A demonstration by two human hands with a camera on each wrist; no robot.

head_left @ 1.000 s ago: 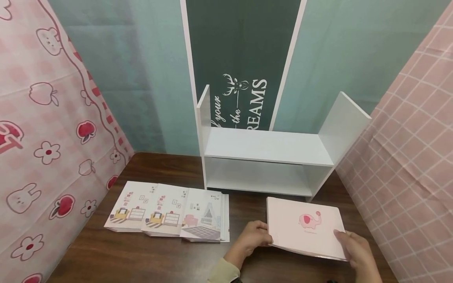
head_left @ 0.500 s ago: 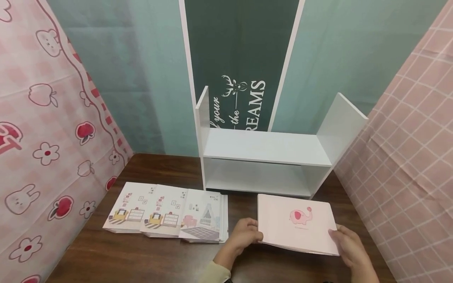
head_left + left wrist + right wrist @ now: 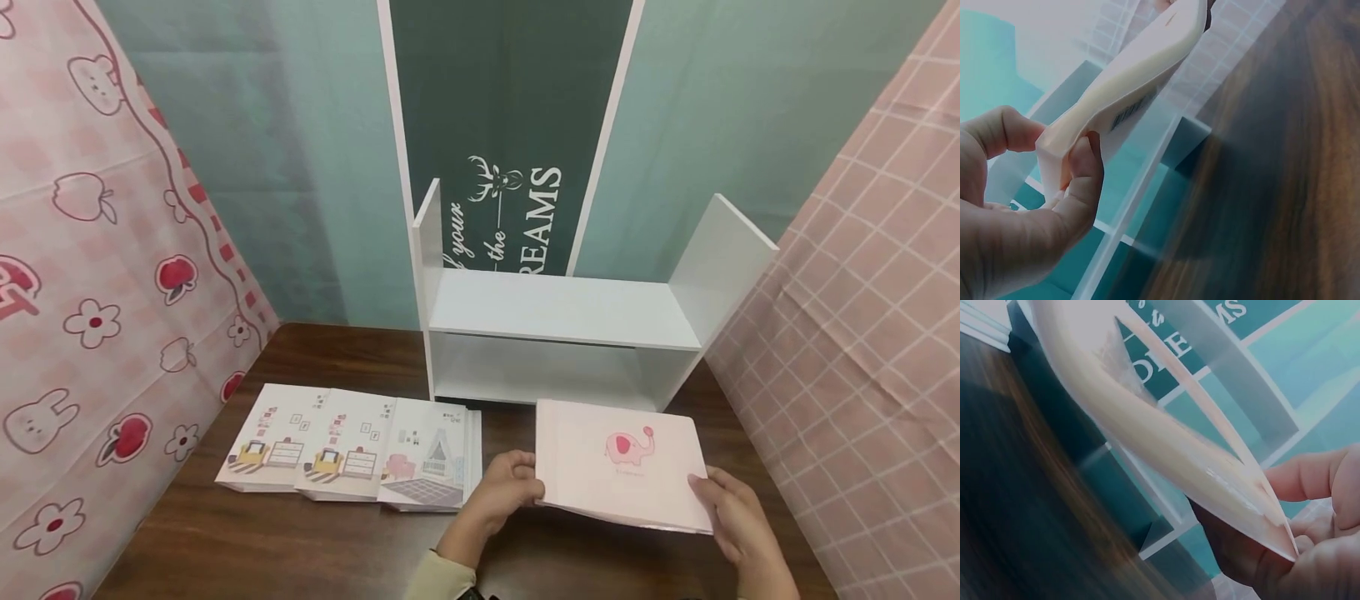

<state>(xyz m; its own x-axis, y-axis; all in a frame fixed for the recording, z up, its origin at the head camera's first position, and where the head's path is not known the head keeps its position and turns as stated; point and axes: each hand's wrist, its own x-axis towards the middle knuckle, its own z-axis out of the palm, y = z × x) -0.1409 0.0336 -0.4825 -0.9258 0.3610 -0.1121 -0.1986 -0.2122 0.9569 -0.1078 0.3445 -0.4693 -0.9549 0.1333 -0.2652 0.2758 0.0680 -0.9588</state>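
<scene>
On the far left, pale cloth [image 3: 180,358] printed with apples, flowers and rabbits drapes down beside the counter [image 3: 300,542], smooth, dark brown and wood-grained. Next along, white books [image 3: 345,446] with furniture pictures overlap in a row, flat on that wood. Then the left hand [image 3: 495,493], and it's pinching the lower left corner of the pink book [image 3: 577,471], thumb against fingers. That book is up off the counter, cover upward, held between the two hands just in front of the shelf [image 3: 566,312]. Its long axis runs left to right, the right end a touch nearer the person, and the printed elephant faces right, trunk raised to a ball. It's a thick rectangle, the cover matte-looking, a barcode on its underside in the left wrist view. Over on the right edge, the right hand [image 3: 738,515] pinches too, thumb on top of the cover. Behind, the shelf stands white and smooth, flat boards between upright side panels; pink checked cloth [image 3: 862,333] closes the right side.
</scene>
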